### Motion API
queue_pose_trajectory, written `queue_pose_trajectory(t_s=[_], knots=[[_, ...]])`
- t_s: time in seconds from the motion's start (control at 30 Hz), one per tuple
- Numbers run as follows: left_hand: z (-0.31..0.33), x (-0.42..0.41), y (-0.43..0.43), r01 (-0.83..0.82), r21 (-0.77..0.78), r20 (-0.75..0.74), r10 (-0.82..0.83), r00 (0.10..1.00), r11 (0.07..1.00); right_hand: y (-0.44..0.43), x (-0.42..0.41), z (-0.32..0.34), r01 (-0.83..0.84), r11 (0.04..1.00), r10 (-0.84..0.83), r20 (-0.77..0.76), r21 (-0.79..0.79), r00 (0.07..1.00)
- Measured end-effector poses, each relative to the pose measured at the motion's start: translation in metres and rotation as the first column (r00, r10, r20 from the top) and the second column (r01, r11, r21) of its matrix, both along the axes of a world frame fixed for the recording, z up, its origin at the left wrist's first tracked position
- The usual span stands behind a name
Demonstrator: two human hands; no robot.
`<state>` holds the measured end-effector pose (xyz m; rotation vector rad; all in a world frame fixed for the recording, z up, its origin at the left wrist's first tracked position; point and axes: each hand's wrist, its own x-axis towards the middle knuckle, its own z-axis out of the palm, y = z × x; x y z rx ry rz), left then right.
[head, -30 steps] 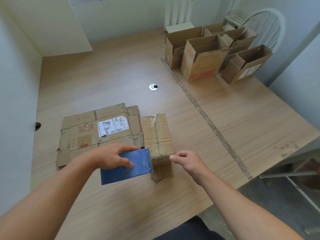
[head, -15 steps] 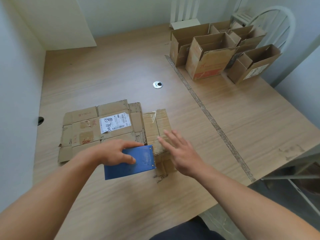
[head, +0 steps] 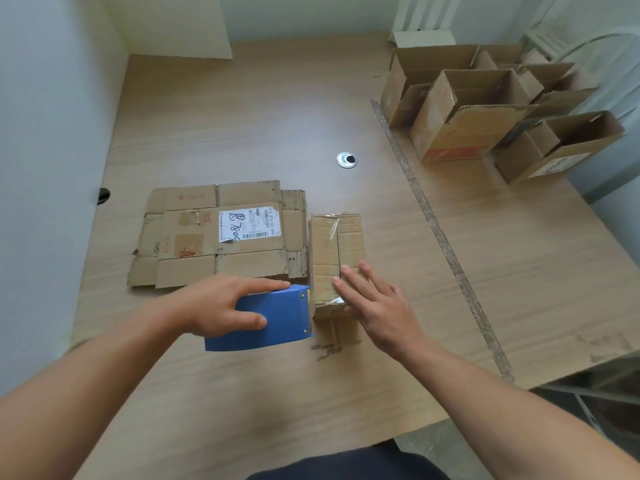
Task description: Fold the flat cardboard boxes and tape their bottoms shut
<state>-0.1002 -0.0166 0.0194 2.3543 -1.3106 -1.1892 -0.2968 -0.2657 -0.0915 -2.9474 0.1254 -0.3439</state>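
A light wooden table (head: 242, 116) with a pale grain fills the view, with white walls at its left and far sides.

Nearest, at about 7 o'clock from the middle of the table, the left hand (head: 221, 306) grips a blue, box-shaped tape dispenser (head: 277, 323). The thumb lies along its far edge and the fingers are curled over its blue side. The front end of the dispenser is just beside the near left corner of a small brown cardboard box (head: 336, 244). At 5 o'clock the right hand (head: 377, 306) lies flat on the near part of this box, with straight fingers a little spread and the fingertips (head: 341, 271) pressing on the closed flaps. The box stands on the table with its taped side up. A shine of clear tape shows at its near edge and at its far edge.

At 9 o'clock from the small box, touching or almost touching it, a flat unfolded brown cardboard box (head: 194, 237) lies on the table and carries a white shipping label (head: 247, 225) with handwriting.

Farther, at 12 o'clock from the small box, a round metal grommet (head: 346, 159) sits in the table. A worn grey strip (head: 436, 230) runs along the table from near right to far.

At 2 o'clock, well apart, a group of folded open-top cardboard boxes (head: 464, 133) stands together. Behind them is a white chair (head: 588, 46).
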Motion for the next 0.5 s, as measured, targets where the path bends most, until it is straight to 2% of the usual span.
queue_pose_trajectory(t_s=[0.17,0.33,0.5], knots=[[0.001,0.010,0.024,-0.059,0.018,0.082,0.058,0.995,0.998,0.000,0.001,-0.003,0.004,1.000,-0.004,0.018,0.018,1.000],[0.001,-0.001,0.009,-0.108,0.083,0.306,0.077,0.949,0.991,0.001,0.003,-0.002,-0.012,1.000,0.011,0.018,0.016,1.000],[-0.004,-0.006,-0.018,-0.111,0.063,0.417,0.074,0.906,0.992,0.000,0.002,0.000,-0.006,0.999,0.007,-0.014,0.051,1.000]])
